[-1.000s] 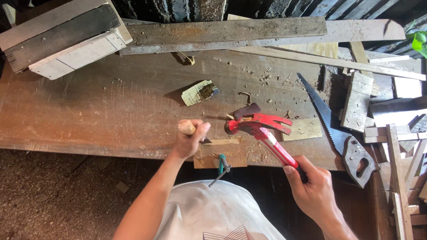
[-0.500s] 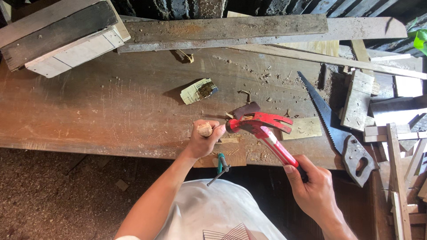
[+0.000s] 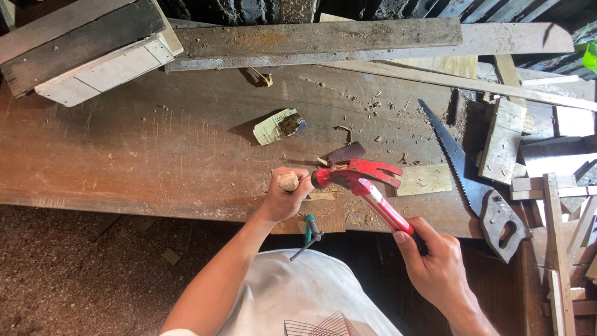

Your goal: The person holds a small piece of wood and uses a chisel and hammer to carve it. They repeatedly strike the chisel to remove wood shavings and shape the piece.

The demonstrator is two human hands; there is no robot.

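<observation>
right hand (image 3: 435,264) clamped on red claw hammer (image 3: 367,186), left hand (image 3: 285,198) gripping wooden-handled chisel (image 3: 288,181)

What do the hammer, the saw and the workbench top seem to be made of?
Hammer: head probably metal, painted glossy red; dark grip, maybe rubber.
Saw: dark dull blade, likely steel, toothed edge; greyish weathered handle, possibly wood.
Workbench top: bare brown wood, scratched, grain showing.
</observation>
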